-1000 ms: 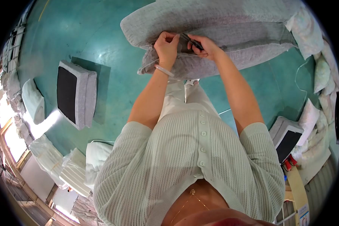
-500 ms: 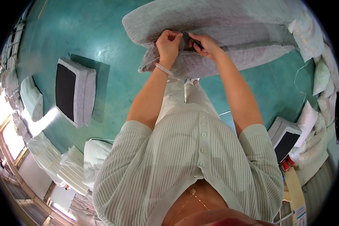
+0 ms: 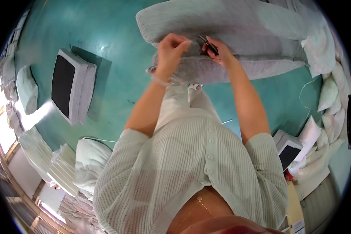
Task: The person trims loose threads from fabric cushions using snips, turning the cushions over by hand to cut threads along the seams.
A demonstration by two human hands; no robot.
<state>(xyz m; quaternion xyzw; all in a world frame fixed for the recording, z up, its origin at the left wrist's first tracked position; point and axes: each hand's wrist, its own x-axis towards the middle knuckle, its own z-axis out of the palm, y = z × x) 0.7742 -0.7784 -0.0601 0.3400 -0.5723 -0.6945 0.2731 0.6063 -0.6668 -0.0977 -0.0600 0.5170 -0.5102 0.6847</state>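
Observation:
A large grey fabric cushion point(image 3: 257, 46) lies before me at the top of the head view, with a long fold or seam running along it. My right hand point(image 3: 224, 55) is closed around small dark thread snips point(image 3: 209, 44), their tips pointing up and left over the fold. To the left, my left hand point(image 3: 169, 55) is raised above the cushion's near left part. Its fingers are pinched together and blurred by motion; whatever they hold, if anything, is too small to make out.
On the green floor point(image 3: 121, 78) at left stands a grey block with a black face point(image 3: 63, 86). A similar smaller block point(image 3: 289, 150) is at lower right. Pillows point(image 3: 328, 93) are piled along the right, and pale bedding point(image 3: 89, 162) lies at lower left.
My left hand has drawn back from the fold toward me and slightly left, away from the snips. The right hand has shifted slightly right and down, still holding the snips. The view has tilted slightly.

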